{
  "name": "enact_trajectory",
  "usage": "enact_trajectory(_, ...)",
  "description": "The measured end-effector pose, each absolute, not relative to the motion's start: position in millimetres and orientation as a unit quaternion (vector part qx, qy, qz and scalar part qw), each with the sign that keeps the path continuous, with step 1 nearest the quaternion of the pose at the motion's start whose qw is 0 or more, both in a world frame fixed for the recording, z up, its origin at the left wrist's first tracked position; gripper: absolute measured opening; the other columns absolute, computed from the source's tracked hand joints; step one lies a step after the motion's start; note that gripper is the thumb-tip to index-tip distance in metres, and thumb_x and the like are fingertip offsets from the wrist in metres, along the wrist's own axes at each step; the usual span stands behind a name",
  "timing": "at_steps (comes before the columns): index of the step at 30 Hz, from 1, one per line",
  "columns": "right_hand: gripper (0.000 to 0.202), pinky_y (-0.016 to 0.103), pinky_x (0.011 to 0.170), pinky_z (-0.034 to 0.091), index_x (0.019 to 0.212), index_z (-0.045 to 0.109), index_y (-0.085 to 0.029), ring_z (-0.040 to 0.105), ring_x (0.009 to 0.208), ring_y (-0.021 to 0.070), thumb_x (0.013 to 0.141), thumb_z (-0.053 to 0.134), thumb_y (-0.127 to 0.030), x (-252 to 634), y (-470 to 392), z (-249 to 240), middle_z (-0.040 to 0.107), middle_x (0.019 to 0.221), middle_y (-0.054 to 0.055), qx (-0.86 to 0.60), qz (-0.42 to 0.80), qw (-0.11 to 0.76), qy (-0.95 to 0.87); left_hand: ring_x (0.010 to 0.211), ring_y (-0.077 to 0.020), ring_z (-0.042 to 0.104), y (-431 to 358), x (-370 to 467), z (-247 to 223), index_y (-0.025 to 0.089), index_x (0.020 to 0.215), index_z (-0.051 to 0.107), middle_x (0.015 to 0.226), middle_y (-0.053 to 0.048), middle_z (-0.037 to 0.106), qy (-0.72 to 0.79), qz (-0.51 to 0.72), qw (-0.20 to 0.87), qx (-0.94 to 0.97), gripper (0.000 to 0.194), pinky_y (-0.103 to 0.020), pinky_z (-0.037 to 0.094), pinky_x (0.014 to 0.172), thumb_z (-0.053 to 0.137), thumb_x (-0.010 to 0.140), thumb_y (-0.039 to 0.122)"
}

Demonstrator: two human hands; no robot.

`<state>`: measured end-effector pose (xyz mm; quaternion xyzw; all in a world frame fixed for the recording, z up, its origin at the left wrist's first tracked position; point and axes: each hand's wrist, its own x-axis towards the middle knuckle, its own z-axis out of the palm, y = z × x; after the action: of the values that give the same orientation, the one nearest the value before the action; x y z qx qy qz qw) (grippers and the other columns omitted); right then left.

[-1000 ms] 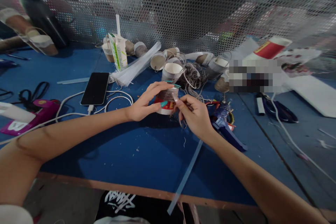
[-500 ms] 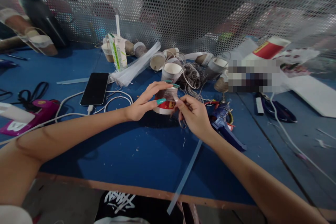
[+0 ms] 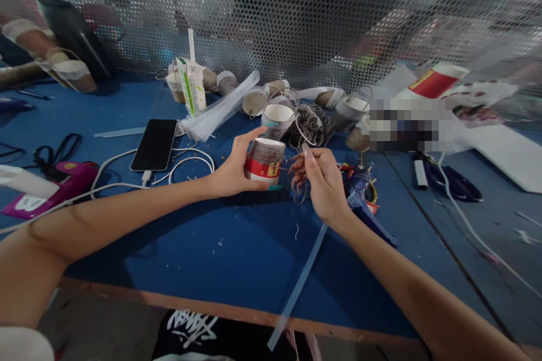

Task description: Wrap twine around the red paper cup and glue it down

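Observation:
My left hand (image 3: pixel 237 168) grips a red and white paper cup (image 3: pixel 263 168) from its left side, thumb low and fingers near the rim. Grey cord (image 3: pixel 267 151) is wound in rows around the upper part of the cup. To the right of the cup, my right hand (image 3: pixel 324 180) pinches its thumb and forefinger together, with cord running between it and the cup. Loose loops of this cord hang by its fingers. Just behind stands another cup (image 3: pixel 279 114), with a tangled heap of grey cord (image 3: pixel 311 127) beside it.
A phone (image 3: pixel 154 145) on a white cable and a magenta glue gun (image 3: pixel 63 183) lie at the left. A blue glue gun (image 3: pixel 368 208) is beside my right wrist. Clear glue sticks (image 3: pixel 220 107) and a carton (image 3: pixel 192 87) stand farther back, before a perforated metal screen (image 3: pixel 296 22).
My right hand has drawn away from the cup to the right. My left fingers have opened wider around the cup, which is tilted and shows more of its red band.

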<state>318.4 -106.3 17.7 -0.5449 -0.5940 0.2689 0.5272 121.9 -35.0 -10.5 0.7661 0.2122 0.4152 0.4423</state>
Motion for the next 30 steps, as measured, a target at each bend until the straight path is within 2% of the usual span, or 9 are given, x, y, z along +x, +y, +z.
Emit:
enact_trajectory(2, 0.048, 0.035, 0.062, 0.052, 0.093, 0.051, -0.024, 0.06, 0.068, 0.0163, 0.087, 0.048, -0.072, 324.1, -103.8, 13.1, 0.062, 0.085, 0.002, -0.559, 0.216, 0.529, -0.601, 0.123, -0.0332, 0.053, -36.8, 122.2, -8.5, 0.034, 0.152, 0.011, 0.148, -0.015, 0.031, 0.231, 0.398, 0.511, 0.726, 0.123, -0.057, 0.046, 0.104, 0.09, 0.057, 0.034)
enact_trajectory(5, 0.044, 0.046, 0.086, 0.05, 0.099, 0.052, -0.023, 0.06, 0.092, 0.0223, 0.088, 0.049, -0.065, 332.5, -100.5, 9.8, 0.061, 0.1, 0.006, -0.592, 0.107, 0.549, -0.58, 0.11, -0.0295, 0.063, -38.8, 123.5, -4.9, 0.03, 0.15, 0.004, 0.129, -0.012, 0.052, 0.247, 0.355, 0.608, 0.666, 0.127, -0.056, 0.048, 0.101, 0.089, 0.056, 0.029)
enact_trajectory(9, 0.033, 0.052, 0.098, 0.044, 0.103, 0.054, -0.023, 0.056, 0.112, 0.0272, 0.087, 0.056, -0.052, 332.9, -107.2, 17.6, 0.058, 0.121, 0.012, -0.561, 0.002, 0.612, -0.558, 0.107, -0.0295, 0.066, -39.8, 126.1, -1.8, 0.023, 0.142, 0.016, 0.114, -0.009, 0.062, 0.266, 0.337, 0.67, 0.605, 0.115, -0.059, 0.046, 0.103, 0.089, 0.053, 0.025)
enact_trajectory(12, 0.013, 0.049, 0.097, 0.046, 0.099, 0.056, -0.026, 0.06, 0.113, 0.0262, 0.091, 0.055, -0.037, 324.0, -127.1, 23.7, 0.061, 0.125, 0.009, -0.451, 0.109, 0.64, -0.612, 0.117, -0.0326, 0.062, -40.9, 128.7, -3.5, 0.022, 0.133, 0.028, 0.125, -0.014, 0.059, 0.265, 0.364, 0.681, 0.577, 0.107, -0.059, 0.043, 0.106, 0.092, 0.048, 0.025)
enact_trajectory(14, 0.008, 0.045, 0.09, 0.051, 0.096, 0.06, -0.027, 0.064, 0.101, 0.0235, 0.094, 0.052, -0.03, 318.9, -143.3, 24.3, 0.065, 0.122, 0.007, -0.394, 0.209, 0.624, -0.642, 0.124, -0.0348, 0.058, -41.9, 130.0, -5.8, 0.022, 0.128, 0.032, 0.132, -0.016, 0.055, 0.261, 0.377, 0.683, 0.568, 0.103, -0.059, 0.041, 0.109, 0.093, 0.045, 0.025)
enact_trajectory(17, 0.021, 0.037, 0.063, 0.054, 0.088, 0.063, -0.026, 0.062, 0.073, 0.0205, 0.097, 0.05, -0.04, 316.3, -160.0, 23.2, 0.068, 0.094, 0.007, -0.364, 0.374, 0.541, -0.66, 0.127, -0.0362, 0.056, -43.6, 130.2, -8.3, 0.023, 0.127, 0.032, 0.132, -0.016, 0.056, 0.243, 0.368, 0.695, 0.568, 0.102, -0.06, 0.041, 0.109, 0.093, 0.045, 0.024)
enact_trajectory(22, 0.027, 0.029, 0.043, 0.048, 0.084, 0.062, -0.024, 0.052, 0.052, 0.0158, 0.094, 0.054, -0.048, 316.5, -159.3, 25.8, 0.056, 0.064, 0.001, -0.378, 0.486, 0.502, -0.607, 0.122, -0.0355, 0.06, -46.5, 127.2, -7.4, 0.023, 0.127, 0.035, 0.125, -0.014, 0.062, 0.212, 0.342, 0.69, 0.602, 0.095, -0.06, 0.045, 0.105, 0.092, 0.052, 0.024)
enact_trajectory(27, 0.028, 0.026, 0.036, 0.043, 0.081, 0.061, -0.022, 0.051, 0.043, 0.0119, 0.094, 0.054, -0.047, 316.2, -152.0, 30.1, 0.067, 0.073, 0.002, -0.378, 0.525, 0.528, -0.55, 0.12, -0.0333, 0.062, -47.6, 125.9, -6.9, 0.024, 0.128, 0.034, 0.123, -0.012, 0.064, 0.203, 0.328, 0.681, 0.622, 0.092, -0.058, 0.047, 0.104, 0.091, 0.054, 0.023)
enact_trajectory(30, 0.032, 0.025, 0.031, 0.038, 0.079, 0.061, -0.022, 0.047, 0.037, 0.0114, 0.092, 0.054, -0.05, 317.1, -150.1, 32.3, 0.069, 0.069, 0.003, -0.362, 0.543, 0.544, -0.527, 0.122, -0.0347, 0.06, -47.6, 126.2, -7.6, 0.023, 0.126, 0.036, 0.125, -0.013, 0.063, 0.208, 0.33, 0.684, 0.617, 0.092, -0.058, 0.047, 0.104, 0.091, 0.053, 0.022)
